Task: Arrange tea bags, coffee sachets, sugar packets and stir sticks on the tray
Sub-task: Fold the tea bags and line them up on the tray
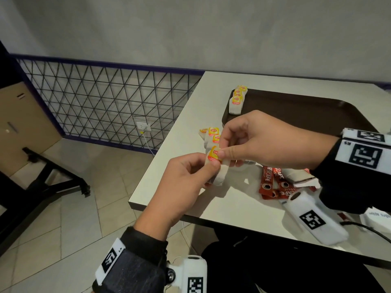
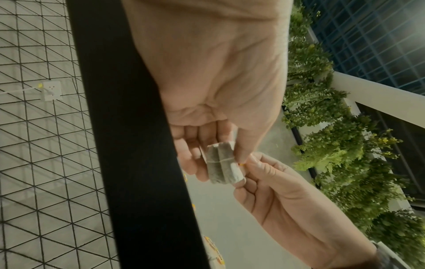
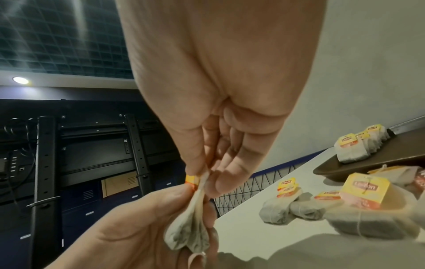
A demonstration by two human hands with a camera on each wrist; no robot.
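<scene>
We held one Lipton tea bag (image 1: 214,166) above the table's (image 1: 232,210) near left corner, our left hand (image 1: 186,185) and right hand (image 1: 262,140) both pinching it. Loose tea bags (image 1: 210,135) lay just beyond, Nescafé sachets (image 1: 273,182) to the right, and a row of tea bags (image 1: 237,100) on the brown tray's (image 1: 306,111) far left corner.

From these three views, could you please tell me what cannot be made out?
- Stir sticks: none visible in any view.
- Tray: near right corner hidden by the right hand, head view.
- Sugar packets: cut off by the right edge, head view.
- Coffee sachets: partly under the right sleeve.
</scene>
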